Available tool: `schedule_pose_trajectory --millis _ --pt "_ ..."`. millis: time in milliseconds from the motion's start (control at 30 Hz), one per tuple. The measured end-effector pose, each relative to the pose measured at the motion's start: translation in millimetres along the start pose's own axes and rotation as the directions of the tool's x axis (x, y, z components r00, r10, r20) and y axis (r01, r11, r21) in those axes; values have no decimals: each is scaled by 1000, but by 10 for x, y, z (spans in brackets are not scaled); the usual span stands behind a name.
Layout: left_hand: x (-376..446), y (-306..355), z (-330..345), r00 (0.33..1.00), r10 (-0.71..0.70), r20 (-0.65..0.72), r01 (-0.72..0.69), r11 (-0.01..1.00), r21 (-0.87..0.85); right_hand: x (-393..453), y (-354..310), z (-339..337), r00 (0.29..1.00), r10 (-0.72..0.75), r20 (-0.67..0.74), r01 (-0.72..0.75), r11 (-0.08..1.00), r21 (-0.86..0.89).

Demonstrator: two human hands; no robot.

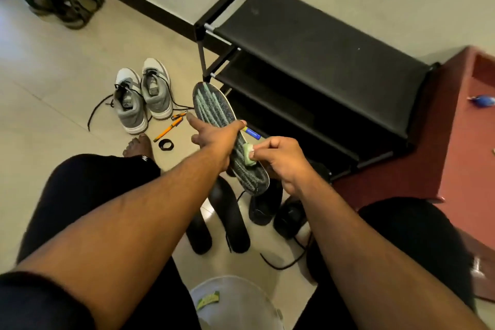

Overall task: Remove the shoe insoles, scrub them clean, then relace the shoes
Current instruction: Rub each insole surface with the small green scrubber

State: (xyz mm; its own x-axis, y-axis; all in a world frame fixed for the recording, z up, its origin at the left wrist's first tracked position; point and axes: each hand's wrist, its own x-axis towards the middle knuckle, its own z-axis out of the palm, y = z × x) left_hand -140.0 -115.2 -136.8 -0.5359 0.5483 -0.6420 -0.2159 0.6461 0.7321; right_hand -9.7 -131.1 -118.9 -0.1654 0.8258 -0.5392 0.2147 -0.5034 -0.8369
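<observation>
My left hand (214, 139) grips insole (227, 136) midway, index finger sticking out; right hand (281, 158) pinches green sponge (247, 154) on it. Insole is just left of shoe rack (308, 61), above black shoes (265, 206). Risk: one-hand grip w/ hard scrubbing, so insole could flex/slip to floor.

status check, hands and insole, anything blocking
Left hand holds insole up. Right hand pinches green scrubber on it. Two dark insoles on floor below; nothing blocking.

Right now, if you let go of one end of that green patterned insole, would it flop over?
Probably only slightly. The green patterned insole juts well beyond the left hand without sagging, so it seems fairly stiff. It looks thin, so likely light. The right hand pressing a pale green sponge doesn't visibly bend it.
</observation>
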Motion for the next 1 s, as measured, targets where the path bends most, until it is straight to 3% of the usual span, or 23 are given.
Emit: schedule_pose_trajectory --millis 167,267,400,567,700,733,900,1000 --pt "-354 221 -195 995 97 21 -96 993 -70 -243 -227 -86 997 -10 76 3 996 89" --pt "-367 330 -304 990 73 121 -46 975 -216 -270 -299 -195 992 2 127 -23 986 166" --pt "-86 682 -506 949 -42 312 121 964 -239 -180 -438 -245 984 -24 177 -18 973 230" --pt "468 835 -508 701 53 711 293 888 -355 48 -664 -251 937 -89 337 -32 941 338" --pt "586 911 -281 533 155 832 390 828 -404 290 -642 -230 881 -91 464 -80 938 336" --pt "602 952 -236 518 181 836 382 826 -416 359 -626 -229 873 -89 479 -80 944 321" --pt "601 981 -104 608 180 773 291 856 -428 600 -755 -407 937 -132 323 36 957 288" --pt "536 794 39 571 72 818 315 901 -299 661 -834 -591 964 -146 222 87 964 252"
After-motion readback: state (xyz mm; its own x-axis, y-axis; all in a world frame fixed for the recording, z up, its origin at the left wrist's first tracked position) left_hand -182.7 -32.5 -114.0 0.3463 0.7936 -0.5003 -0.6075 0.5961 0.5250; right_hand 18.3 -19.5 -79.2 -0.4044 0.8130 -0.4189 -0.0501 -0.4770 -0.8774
